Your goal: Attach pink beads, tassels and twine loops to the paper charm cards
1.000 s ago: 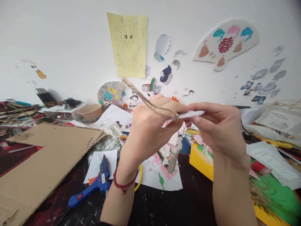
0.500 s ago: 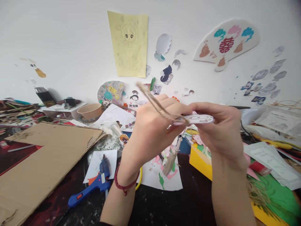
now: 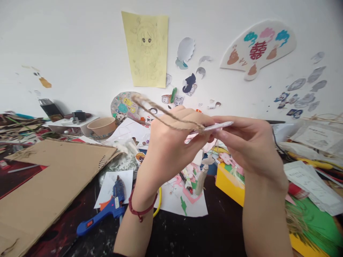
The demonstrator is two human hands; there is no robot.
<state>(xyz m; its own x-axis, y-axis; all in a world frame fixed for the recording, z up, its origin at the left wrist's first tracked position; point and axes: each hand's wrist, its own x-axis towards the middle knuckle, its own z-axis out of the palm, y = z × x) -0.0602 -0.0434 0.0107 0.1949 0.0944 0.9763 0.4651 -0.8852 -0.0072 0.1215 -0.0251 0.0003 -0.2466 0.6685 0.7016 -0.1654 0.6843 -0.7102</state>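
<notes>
Cardboard sheet (image 3: 53, 175): it lay flat on the left side, with a cut already in its edge; no hand was touching it.
Glue gun (image 3: 100, 216): it rested near the left forearm, out of both my hands.
Twine loop (image 3: 139, 97): it reached out over the back of the left hand, and its near end met the flat piece, so I judged this joining as done, or nearly done.
Left hand (image 3: 173, 142): I had its fingers bent and close together, holding the near-left end of the piece; the exact place of the fingertips was hidden from me.
Tassel (image 3: 201, 180): it hung upright under the hands, above the paper sheet (image 3: 193, 211). It seemed to be tied to the piece, but the thread was too thin for me to be sure.
Flat piece (image 3: 221, 125): it was between the two hands, almost edge-on to the camera, its left part covered by the left fingers and its right end sticking out a little above the right thumb. Its faces were not visible, so what was left to do there I could not tell.
Right hand (image 3: 254, 142): I had its thumb and forefinger pinching the right part of the piece.
</notes>
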